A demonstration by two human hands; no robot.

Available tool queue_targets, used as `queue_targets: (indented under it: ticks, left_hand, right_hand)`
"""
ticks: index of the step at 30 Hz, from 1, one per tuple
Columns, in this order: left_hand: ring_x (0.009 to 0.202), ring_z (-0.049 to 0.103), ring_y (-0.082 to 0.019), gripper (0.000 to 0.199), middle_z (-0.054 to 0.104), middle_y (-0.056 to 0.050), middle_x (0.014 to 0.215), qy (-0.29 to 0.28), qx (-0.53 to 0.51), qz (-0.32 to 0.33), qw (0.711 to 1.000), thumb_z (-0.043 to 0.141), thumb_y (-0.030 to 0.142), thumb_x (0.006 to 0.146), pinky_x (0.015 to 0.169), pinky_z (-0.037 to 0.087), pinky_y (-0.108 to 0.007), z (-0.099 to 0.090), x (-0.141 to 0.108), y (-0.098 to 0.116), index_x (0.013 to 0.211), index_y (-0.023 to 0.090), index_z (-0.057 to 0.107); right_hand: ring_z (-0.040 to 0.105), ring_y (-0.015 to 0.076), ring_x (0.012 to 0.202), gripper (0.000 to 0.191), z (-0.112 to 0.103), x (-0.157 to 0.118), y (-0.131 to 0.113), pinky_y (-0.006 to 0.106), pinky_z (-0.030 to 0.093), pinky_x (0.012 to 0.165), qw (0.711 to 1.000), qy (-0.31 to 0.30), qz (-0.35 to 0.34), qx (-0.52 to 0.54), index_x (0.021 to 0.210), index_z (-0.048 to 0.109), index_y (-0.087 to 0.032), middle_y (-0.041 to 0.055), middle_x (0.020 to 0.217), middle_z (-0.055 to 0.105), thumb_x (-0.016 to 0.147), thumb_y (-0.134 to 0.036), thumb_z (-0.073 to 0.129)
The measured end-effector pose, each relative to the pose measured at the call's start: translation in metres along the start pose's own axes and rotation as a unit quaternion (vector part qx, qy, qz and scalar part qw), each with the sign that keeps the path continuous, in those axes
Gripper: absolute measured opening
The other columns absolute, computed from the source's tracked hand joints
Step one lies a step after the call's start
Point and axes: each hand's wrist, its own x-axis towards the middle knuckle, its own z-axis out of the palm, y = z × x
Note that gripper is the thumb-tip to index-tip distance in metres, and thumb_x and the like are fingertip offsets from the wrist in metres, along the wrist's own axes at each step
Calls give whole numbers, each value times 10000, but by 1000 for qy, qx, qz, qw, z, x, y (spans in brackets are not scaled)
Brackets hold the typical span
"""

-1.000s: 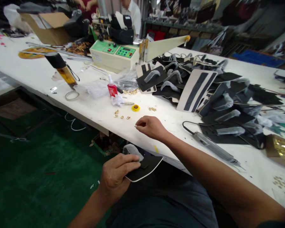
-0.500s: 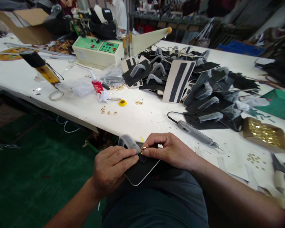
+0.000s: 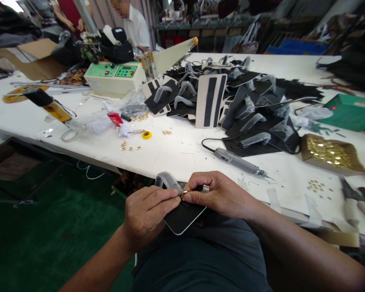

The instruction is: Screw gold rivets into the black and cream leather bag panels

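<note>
A black panel with a pale edge [image 3: 182,221] rests over the lap, and a plastic-wrapped handle [image 3: 168,181] arches up from it. My left hand [image 3: 149,209] grips the panel, its fingers pressed on top beside the handle's near end. Between the thumb and forefinger of my right hand [image 3: 215,192] is a small gold ring [image 3: 184,195], held against the handle's end. Where the ring meets the handle is partly covered by fingertips.
On the white table [image 3: 170,156] lie a grey electric tool [image 3: 240,161], a yellow roll [image 3: 146,135], a red bottle [image 3: 114,119] and gold rings. Behind are piled black panels [image 3: 249,97] and a control box [image 3: 115,79]. A box of gold pieces [image 3: 331,154] stands right. People are at the back.
The camera view has turned a little, shifting the table items mostly left. Both hands keep their hold on the panel and the ring, with hardly any change in finger position.
</note>
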Motion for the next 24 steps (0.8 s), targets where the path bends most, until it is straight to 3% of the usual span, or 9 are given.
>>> queue_targets:
  ticks: [6, 11, 15, 18, 24]
  left_hand:
    - [941, 755, -231, 278, 811, -116, 1109, 14, 3, 9, 1000, 678, 60, 895, 797, 629, -381, 7, 8, 9, 1147, 160, 739]
    - [946, 753, -240, 298, 806, -133, 1108, 16, -4, 10, 1000, 693, 18, 867, 795, 629, -385, 10, 14, 12, 1136, 138, 742]
    - [962, 748, -241, 320, 796, -138, 1136, 10, -8, 4, 1000, 699, 15, 860, 808, 626, -388, 11, 12, 12, 1153, 137, 743]
    - [982, 743, -237, 348, 790, -139, 1150, 13, -14, 0, 1000, 692, 2, 858, 827, 624, -388, 10, 11, 12, 1173, 142, 738]
    - [976, 748, -223, 360, 797, -129, 1124, 24, -11, -5, 1000, 705, -10, 847, 825, 623, -364, 8, 12, 13, 1166, 154, 733]
  right_hand:
    - [619, 130, 755, 190, -3, -9, 3, 257, 489, 713, 1000, 7, 16, 26, 913, 758, -184, -3, 836, 706, 881, -368, 791]
    - [557, 114, 702, 306, -2, -16, 3, 245, 448, 653, 996, 87, 0, -8, 1003, 642, -210, -52, 782, 614, 801, -281, 862]
    - [582, 122, 766, 256, 1, -19, 6, 261, 473, 703, 988, 134, -69, -33, 923, 639, -213, -29, 881, 608, 808, -252, 864]
    - [586, 125, 825, 167, 2, -19, 8, 271, 490, 764, 982, 131, -125, -49, 838, 681, -204, -5, 962, 593, 833, -226, 847]
    - [612, 139, 873, 17, 4, -17, 8, 276, 490, 800, 984, 101, -125, -73, 884, 793, -232, 5, 937, 600, 893, -231, 807]
